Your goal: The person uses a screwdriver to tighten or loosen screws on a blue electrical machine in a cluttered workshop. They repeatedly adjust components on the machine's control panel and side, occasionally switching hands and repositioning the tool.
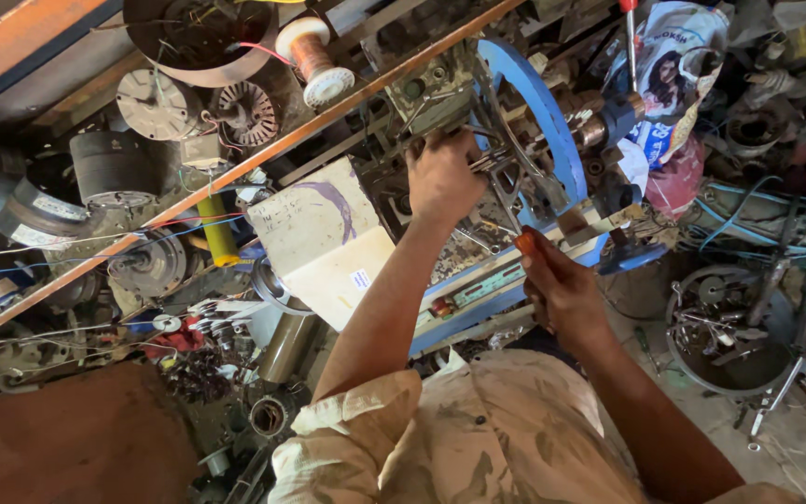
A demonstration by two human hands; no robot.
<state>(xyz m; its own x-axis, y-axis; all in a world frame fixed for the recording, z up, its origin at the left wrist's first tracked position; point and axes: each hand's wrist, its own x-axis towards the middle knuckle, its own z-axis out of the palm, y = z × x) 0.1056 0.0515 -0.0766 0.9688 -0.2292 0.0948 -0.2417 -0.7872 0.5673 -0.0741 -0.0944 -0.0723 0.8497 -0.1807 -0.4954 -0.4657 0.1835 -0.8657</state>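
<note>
My left hand reaches up onto a blue coil winding machine and grips the metal parts at its middle, beside the big blue wheel. My right hand is closed around an orange-handled tool, held low at the machine's front edge near its blue base panel. The tool's tip is hidden. A white worn notebook lies just left of the machine, below my left forearm.
A spool of copper wire sits on a wooden shelf bar. Motor stators and fan motors crowd the left. A round tray of scrap parts sits at right, blue cables above it, a yellow tube at left.
</note>
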